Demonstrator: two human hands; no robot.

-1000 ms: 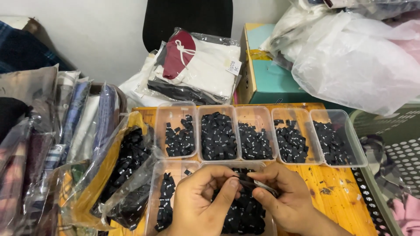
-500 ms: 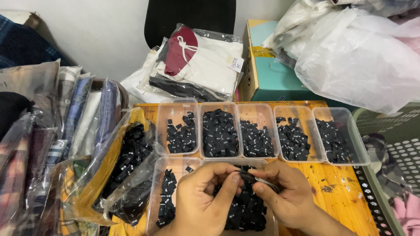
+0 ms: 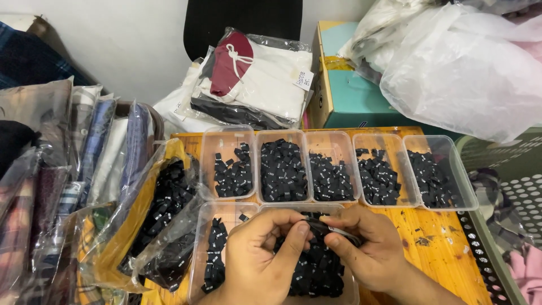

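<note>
- While the view has slid slightly since a second ago, my left hand [image 3: 265, 254] and right hand [image 3: 361, 248] stay together, both pinching a bunch of small black labels [image 3: 324, 226].
- That bunch sits over the near label-filled tray [image 3: 350, 288], in front of the row of clear trays [image 3: 339, 166].
- Sorting, I judge, hasn't advanced.

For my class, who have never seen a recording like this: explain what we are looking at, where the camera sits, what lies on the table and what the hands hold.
There is no machine here: a person works with bare hands, filmed by a camera worn on the head, looking down. The left hand and right hand meet over a clear tub of small black tags, and together pinch a small bunch of them. Behind stands a row of five similar tubs on an orange table. To the left lies a plastic bag of more tags, beside folded clothes. At the back are packed garments.
</note>
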